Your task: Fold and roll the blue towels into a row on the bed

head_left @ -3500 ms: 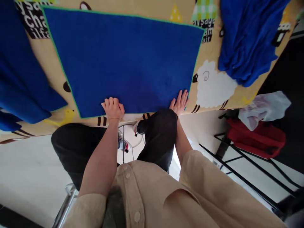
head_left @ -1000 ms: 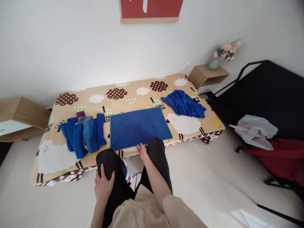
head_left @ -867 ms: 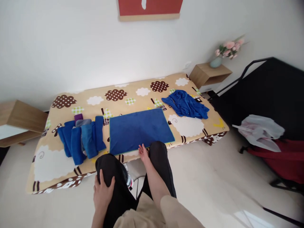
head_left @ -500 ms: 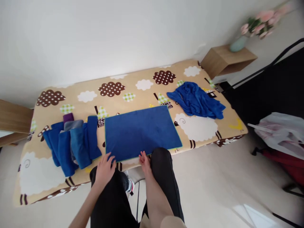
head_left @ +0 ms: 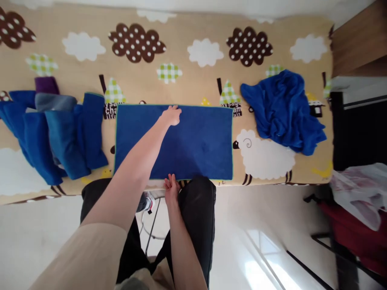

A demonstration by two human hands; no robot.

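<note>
A blue towel (head_left: pixel 199 141) with thin green edging lies spread flat as a rectangle on the patterned bed. My left hand (head_left: pixel 173 115) reaches across it to the far edge, near the middle. Its fingers are bent together at that edge, and their tips are partly hidden. At the near edge, by my knee, my right hand (head_left: pixel 171 186) rests with its fingers stretched out and slightly apart, holding nothing visible. Folded blue towels (head_left: pixel 65 141) overlap in a pile to the left. To the right lies a crumpled blue towel (head_left: pixel 284 112).
A purple folded cloth (head_left: pixel 46 85) tops the pile at the left. The bed cover (head_left: pixel 196 88) carries clouds and sheep. My black-clad knees press close to the bed's front edge. A white plastic bag (head_left: pixel 359 189) and a wooden cabinet (head_left: pixel 359 36) are at the right.
My left hand has moved from the towel's near left corner to its far edge. My right hand stays at the near edge. The view has tilted down and come closer.
</note>
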